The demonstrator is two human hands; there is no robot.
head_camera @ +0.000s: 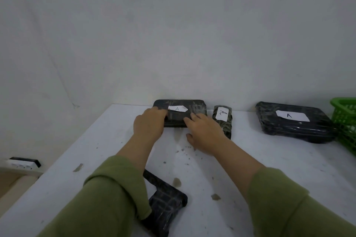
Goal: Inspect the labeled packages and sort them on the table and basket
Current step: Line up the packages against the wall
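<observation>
Setting down or squaring up an A-marked package appears to be the step in hand: both hands sit on the flat dark package [180,113] lying at the back of the white table [269,159], close against the wall, its white label [177,108] face up and reading "A". The left hand [149,124] rests over the package's left end, fingers curved down onto the top surface and edge; whether the thumb closes beneath cannot be told. The right hand [204,133] lies on the package's near right corner with fingers fairly straight and slightly spread, thumb held clear above the table, pressing rather than gripping. Just beside it to the right lies a narrow package [223,121], also marked "A", and further right a large package [292,121] marked "A", just beside the green basket [344,121] at the frame edge. The A group thus seems to be forming along the wall. A further dark package [165,204] lies near the front edge, partly hidden by the left sleeve [115,188], its label unreadable. The next move likely calls for releasing the present package, taking up that one and reading its label.
</observation>
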